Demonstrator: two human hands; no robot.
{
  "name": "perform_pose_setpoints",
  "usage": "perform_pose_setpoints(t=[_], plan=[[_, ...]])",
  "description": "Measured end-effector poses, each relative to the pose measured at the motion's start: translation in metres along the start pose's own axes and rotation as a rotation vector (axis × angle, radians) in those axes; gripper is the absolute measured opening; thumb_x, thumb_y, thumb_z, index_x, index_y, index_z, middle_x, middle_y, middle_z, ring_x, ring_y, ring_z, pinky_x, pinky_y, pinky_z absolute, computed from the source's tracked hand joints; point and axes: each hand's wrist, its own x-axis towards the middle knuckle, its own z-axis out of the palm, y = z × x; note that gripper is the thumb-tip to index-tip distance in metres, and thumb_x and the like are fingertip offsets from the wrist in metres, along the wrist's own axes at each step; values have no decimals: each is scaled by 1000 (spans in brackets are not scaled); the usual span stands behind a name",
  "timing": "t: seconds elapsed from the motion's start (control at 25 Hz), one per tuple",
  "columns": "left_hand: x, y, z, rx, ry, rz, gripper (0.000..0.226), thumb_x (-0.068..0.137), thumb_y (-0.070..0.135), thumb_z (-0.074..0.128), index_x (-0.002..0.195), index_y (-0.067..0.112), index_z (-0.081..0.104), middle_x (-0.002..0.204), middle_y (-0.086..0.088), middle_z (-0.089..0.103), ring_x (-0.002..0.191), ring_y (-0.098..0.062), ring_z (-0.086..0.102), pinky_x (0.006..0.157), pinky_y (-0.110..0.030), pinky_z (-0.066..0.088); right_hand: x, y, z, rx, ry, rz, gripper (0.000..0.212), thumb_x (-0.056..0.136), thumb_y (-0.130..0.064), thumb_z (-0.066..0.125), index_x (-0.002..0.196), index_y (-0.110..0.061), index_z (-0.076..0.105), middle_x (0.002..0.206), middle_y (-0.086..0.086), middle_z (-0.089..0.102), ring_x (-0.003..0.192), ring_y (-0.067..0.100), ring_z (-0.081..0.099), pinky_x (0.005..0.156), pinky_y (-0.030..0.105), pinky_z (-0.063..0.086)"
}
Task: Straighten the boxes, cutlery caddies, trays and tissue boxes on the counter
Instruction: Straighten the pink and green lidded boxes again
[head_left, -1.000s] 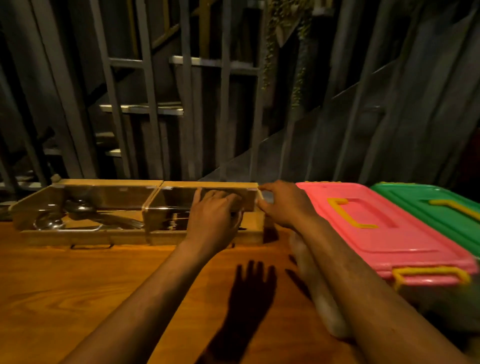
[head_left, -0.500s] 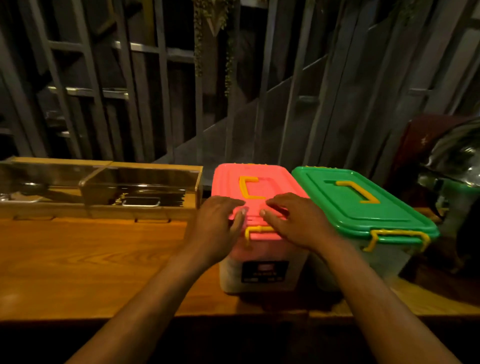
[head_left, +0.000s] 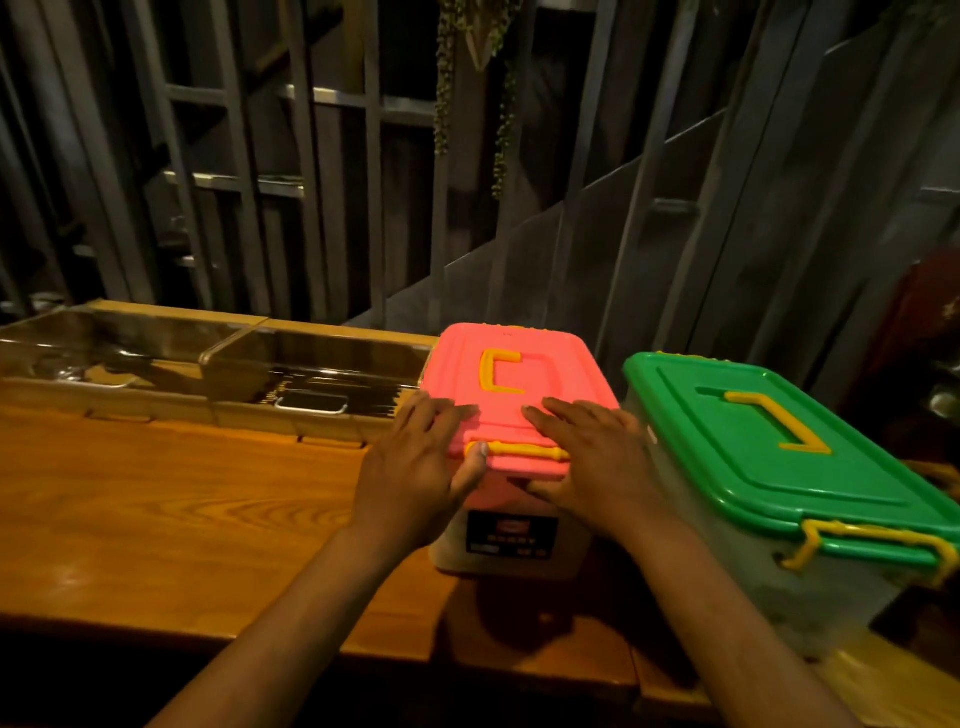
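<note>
A clear storage box with a pink lid (head_left: 540, 364) and yellow handle stands on the wooden counter (head_left: 182, 509). My left hand (head_left: 415, 467) lies flat on the lid's near left corner, its thumb against the yellow front latch (head_left: 524, 450). Flat on the near right part rests my right hand (head_left: 592, 457), thumb tucked along the lid's front rim. Right of it stands a second box with a green lid (head_left: 769, 467), a narrow gap between them. At the left, along the counter's back, sits a wooden cutlery caddy (head_left: 249, 410) with clear covers.
Grey metal railings and a hanging plant (head_left: 467, 78) rise behind the counter. A dark red object and something shiny (head_left: 943, 402) sit at the far right. The counter's front edge runs just below my forearms.
My hands left the cutlery caddy and came down on the pink lid. Since half a second ago both thumbs dropped over its front edge, and a small gap shows beside the green box.
</note>
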Motion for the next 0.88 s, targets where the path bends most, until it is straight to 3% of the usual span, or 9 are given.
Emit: perform_pose_setpoints(t=[0.28, 0.76, 0.88], plan=[[46, -33, 24, -1, 14, 11, 52, 95, 59, 31, 130, 27, 52, 128, 1, 50, 129, -20, 40, 81, -33, 48, 60, 5, 21, 10, -13, 14, 79, 74, -65, 60, 146, -47, 33, 155, -11, 37, 140, 20, 36, 113, 48, 23], [94, -76, 51, -32, -27, 16, 52, 95, 63, 29, 132, 32, 47, 131, 3, 45, 126, -14, 40, 76, -25, 44, 115, 3, 42, -48, -36, 94, 81, 81, -68, 58, 150, -47, 23, 159, -12, 28, 145, 20, 26, 118, 49, 17], [92, -76, 51, -55, -9, 31, 51, 95, 61, 30, 131, 29, 48, 130, 2, 45, 125, -16, 41, 81, -30, 50, 113, 3, 43, -48, -33, 104, 82, 80, -68, 59, 150, -46, 24, 159, -10, 29, 144, 21, 27, 118, 49, 17]])
